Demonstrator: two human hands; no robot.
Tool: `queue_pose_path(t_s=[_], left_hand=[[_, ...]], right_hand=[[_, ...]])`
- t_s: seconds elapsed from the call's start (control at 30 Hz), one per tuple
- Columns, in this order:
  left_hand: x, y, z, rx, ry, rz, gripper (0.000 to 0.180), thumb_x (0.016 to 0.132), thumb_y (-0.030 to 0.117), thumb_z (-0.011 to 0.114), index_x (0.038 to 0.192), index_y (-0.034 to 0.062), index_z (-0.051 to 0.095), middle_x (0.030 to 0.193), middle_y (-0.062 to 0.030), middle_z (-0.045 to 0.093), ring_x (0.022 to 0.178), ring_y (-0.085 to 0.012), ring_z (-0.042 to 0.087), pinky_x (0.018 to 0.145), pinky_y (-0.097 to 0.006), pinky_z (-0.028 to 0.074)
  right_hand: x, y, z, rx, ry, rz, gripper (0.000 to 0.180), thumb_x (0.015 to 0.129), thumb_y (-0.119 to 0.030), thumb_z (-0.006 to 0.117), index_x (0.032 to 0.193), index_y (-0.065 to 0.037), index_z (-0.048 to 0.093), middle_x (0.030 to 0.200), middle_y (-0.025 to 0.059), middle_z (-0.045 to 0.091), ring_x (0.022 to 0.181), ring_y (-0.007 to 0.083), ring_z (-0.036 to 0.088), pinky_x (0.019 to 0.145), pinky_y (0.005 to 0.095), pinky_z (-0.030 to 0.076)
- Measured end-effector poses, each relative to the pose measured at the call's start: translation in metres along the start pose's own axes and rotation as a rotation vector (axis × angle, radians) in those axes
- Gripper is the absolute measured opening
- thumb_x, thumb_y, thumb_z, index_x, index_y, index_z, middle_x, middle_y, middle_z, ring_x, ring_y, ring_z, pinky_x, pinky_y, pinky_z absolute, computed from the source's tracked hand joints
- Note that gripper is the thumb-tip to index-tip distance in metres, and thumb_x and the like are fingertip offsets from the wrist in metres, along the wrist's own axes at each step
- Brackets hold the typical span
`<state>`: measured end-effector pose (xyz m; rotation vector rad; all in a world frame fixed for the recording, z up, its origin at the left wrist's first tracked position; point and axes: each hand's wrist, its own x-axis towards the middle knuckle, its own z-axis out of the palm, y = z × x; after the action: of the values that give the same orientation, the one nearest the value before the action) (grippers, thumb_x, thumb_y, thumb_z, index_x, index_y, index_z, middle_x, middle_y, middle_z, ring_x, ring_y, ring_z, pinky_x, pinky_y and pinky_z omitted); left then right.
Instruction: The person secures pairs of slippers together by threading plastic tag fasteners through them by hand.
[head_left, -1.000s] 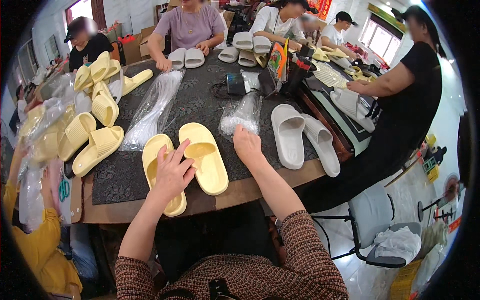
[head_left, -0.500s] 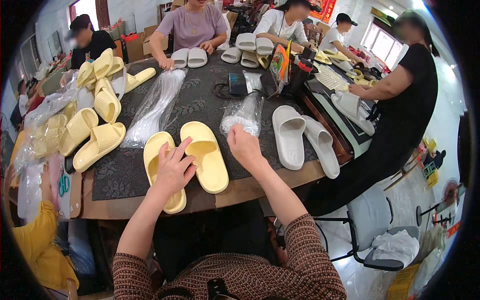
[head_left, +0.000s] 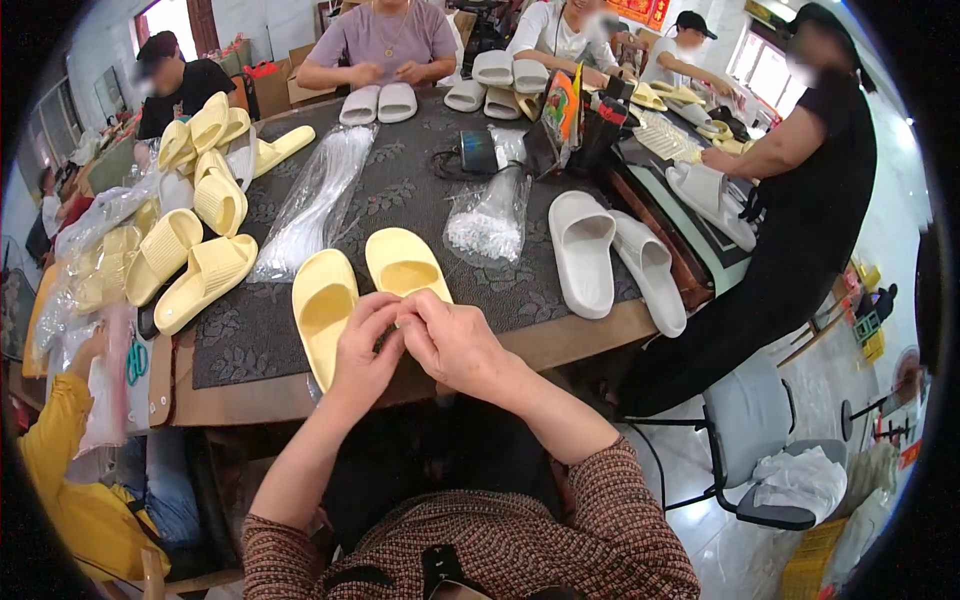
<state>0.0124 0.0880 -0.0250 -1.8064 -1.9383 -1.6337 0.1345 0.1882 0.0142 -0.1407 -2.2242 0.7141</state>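
Note:
My left hand [head_left: 366,345] and my right hand [head_left: 452,345] meet at the fingertips over the near edge of the table. Both are closed in a pinch; whatever lies between the fingers is too small or hidden to make out. Just beyond them lies a pair of yellow slide slippers, the left slipper [head_left: 322,305] and the right slipper [head_left: 402,252], whose heel end my hands partly cover. A clear plastic bag [head_left: 487,225] of thin whitish strips sits past my right hand. To the far left of the slippers, a longer bag [head_left: 318,195] holds similar white strands.
Yellow slippers [head_left: 205,275] pile up at the left beside crumpled clear plastic. A grey pair [head_left: 583,255] lies at the right table edge. Dark bottles [head_left: 600,130] and a small black box [head_left: 478,152] stand farther back. Co-workers surround the table; a chair [head_left: 745,430] is at right.
My right hand has drawn back from the bag of strips to meet my left hand, which has left the slippers. Across the table, a person's hand has come away from the long bag.

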Motion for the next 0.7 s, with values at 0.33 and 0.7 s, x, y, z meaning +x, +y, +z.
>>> queue_pose_path(t_s=[0.33,0.7], left_hand=[[-0.019,0.02,-0.006,-0.281,0.102,-0.166,0.03,0.084,0.017,0.064,0.106,-0.0016,0.054,0.102,-0.0087,0.058,0.096,-0.0164,0.056,0.082,-0.028,0.045],[-0.05,0.027,-0.019,-0.344,0.266,-0.216,0.018,0.094,0.017,0.053,0.1,0.0002,0.052,0.106,-0.0086,0.057,0.084,-0.0108,0.054,0.076,-0.024,0.045]], right_hand=[[-0.007,-0.031,0.007,0.297,-0.204,-0.01,0.008,0.088,-0.006,0.053,0.094,-0.003,0.05,0.069,0.0159,0.058,0.062,0.0317,0.062,0.054,0.0346,0.048],[-0.013,-0.028,0.009,0.261,-0.234,0.001,0.017,0.087,-0.009,0.055,0.103,-0.004,0.054,0.082,0.0163,0.063,0.074,0.0331,0.064,0.064,0.0376,0.051]])
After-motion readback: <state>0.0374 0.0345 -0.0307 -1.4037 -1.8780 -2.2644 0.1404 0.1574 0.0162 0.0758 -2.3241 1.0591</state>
